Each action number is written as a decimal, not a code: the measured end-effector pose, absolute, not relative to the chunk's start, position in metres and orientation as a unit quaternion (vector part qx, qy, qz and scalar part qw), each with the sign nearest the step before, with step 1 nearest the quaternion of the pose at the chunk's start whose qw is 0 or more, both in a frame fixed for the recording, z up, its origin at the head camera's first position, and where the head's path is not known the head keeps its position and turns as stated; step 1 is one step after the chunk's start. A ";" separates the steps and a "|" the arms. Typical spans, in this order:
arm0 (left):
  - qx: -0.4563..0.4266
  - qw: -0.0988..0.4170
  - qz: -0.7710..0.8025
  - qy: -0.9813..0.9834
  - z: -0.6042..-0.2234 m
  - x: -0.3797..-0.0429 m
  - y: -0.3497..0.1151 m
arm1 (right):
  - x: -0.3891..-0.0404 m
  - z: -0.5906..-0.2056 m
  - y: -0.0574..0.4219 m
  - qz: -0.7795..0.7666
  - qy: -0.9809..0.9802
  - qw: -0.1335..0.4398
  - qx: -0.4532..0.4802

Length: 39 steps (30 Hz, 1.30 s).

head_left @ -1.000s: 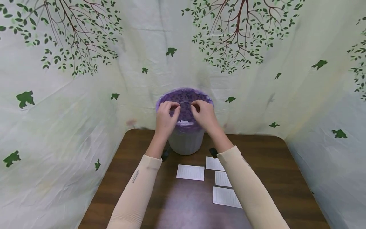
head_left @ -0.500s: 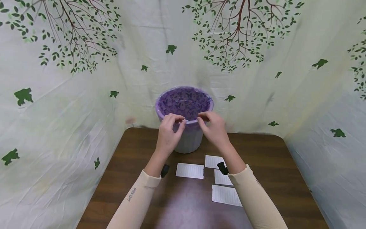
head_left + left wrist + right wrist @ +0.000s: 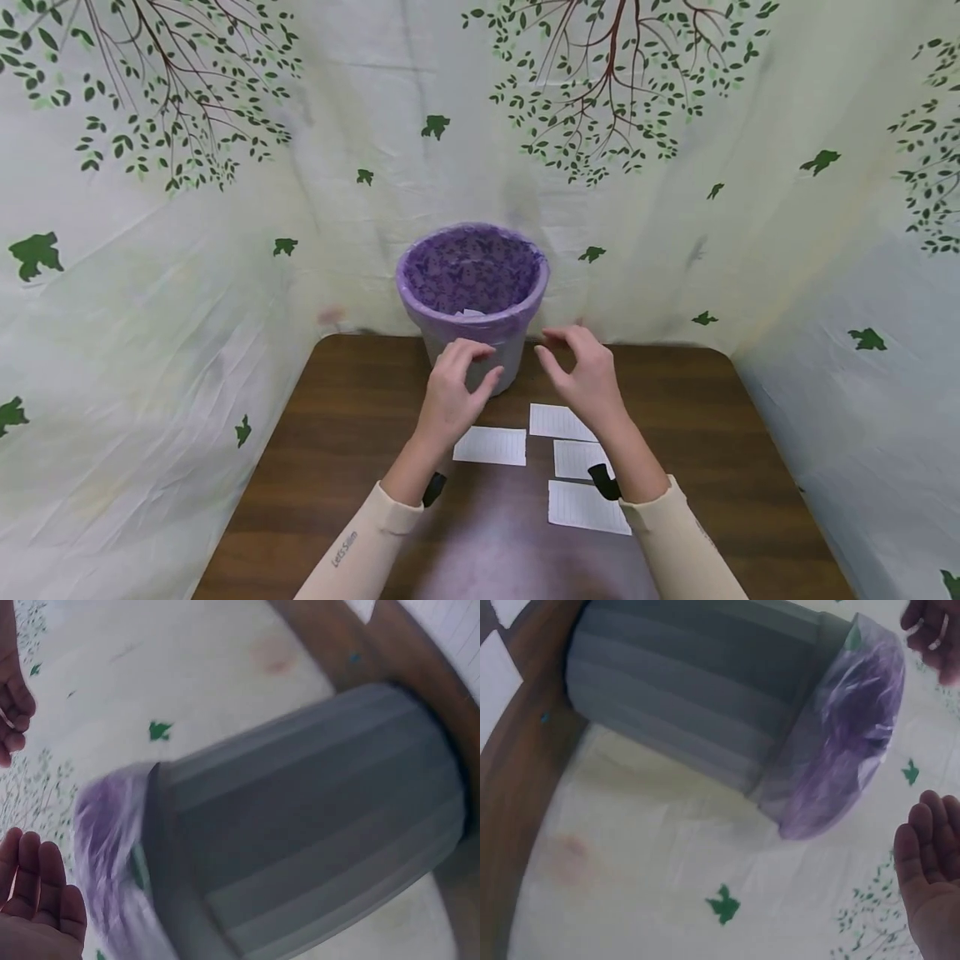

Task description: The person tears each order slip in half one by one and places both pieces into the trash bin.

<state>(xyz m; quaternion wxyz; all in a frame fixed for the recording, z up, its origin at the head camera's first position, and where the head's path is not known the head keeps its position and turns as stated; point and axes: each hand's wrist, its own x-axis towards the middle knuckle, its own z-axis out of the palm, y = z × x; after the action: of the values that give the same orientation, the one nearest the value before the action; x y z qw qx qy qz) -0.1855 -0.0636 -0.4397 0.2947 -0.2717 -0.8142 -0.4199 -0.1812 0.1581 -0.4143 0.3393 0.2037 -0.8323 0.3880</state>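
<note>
My left hand [image 3: 457, 392] hovers in front of the bin, its fingers loosely bent and holding nothing. To its right, my right hand [image 3: 588, 375] is also held up with thumb and fingers apart and nothing between them. Behind them stands a grey waste bin [image 3: 480, 342] lined with a purple bag [image 3: 472, 262] folded over its rim. White paper [image 3: 471, 312] shows inside. Both wrist views show the grey bin's side [image 3: 315, 825] and the purple liner [image 3: 840, 735], with the hands apart from it.
Lined white paper slips lie on the brown wooden table [image 3: 360, 400]: one slip [image 3: 491, 446] left of centre, and a column of others [image 3: 585, 504] near the right wrist. A leaf-patterned cloth [image 3: 360, 100] hangs behind and at the sides.
Both hands have drawn back from over the bin's mouth toward the person and spread farther apart. The thumbs and fingers have opened. Paper shows inside the bin; the slips on the table stay put.
</note>
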 end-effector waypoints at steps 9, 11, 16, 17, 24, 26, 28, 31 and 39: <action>-0.264 0.247 -0.414 -0.835 -0.467 -0.168 -0.057 | -0.158 -0.440 0.185 0.372 -0.844 0.329 0.201; -0.263 0.241 -0.412 -0.839 -0.473 -0.164 -0.057 | -0.151 -0.448 0.192 0.358 -0.853 0.319 0.204; -0.268 0.247 -0.401 -0.841 -0.487 -0.156 -0.054 | -0.135 -0.467 0.209 0.328 -0.877 0.289 0.201; -0.269 0.246 -0.400 -0.841 -0.490 -0.154 -0.053 | -0.133 -0.470 0.212 0.326 -0.880 0.282 0.199; -0.269 0.222 -0.404 -0.846 -0.505 -0.146 -0.043 | -0.113 -0.491 0.227 0.315 -0.907 0.222 0.174; -0.271 0.209 -0.403 -0.849 -0.510 -0.144 -0.039 | -0.109 -0.498 0.230 0.314 -0.908 0.213 0.177; -0.274 0.199 -0.400 -0.852 -0.515 -0.141 -0.036 | -0.105 -0.506 0.231 0.312 -0.909 0.208 0.184; -0.287 0.192 -0.388 -0.855 -0.523 -0.138 -0.032 | -0.100 -0.519 0.234 0.305 -0.909 0.206 0.196; -0.331 0.153 -0.349 -0.864 -0.543 -0.140 -0.022 | -0.093 -0.544 0.241 0.297 -0.911 0.193 0.213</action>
<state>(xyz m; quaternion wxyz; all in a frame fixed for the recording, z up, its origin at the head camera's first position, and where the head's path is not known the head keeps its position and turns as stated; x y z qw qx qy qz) -0.1395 -0.0220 -0.5434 0.1527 -0.3310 -0.8635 -0.3486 -0.0935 0.2409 -0.5438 0.1926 0.2129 -0.9108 0.2968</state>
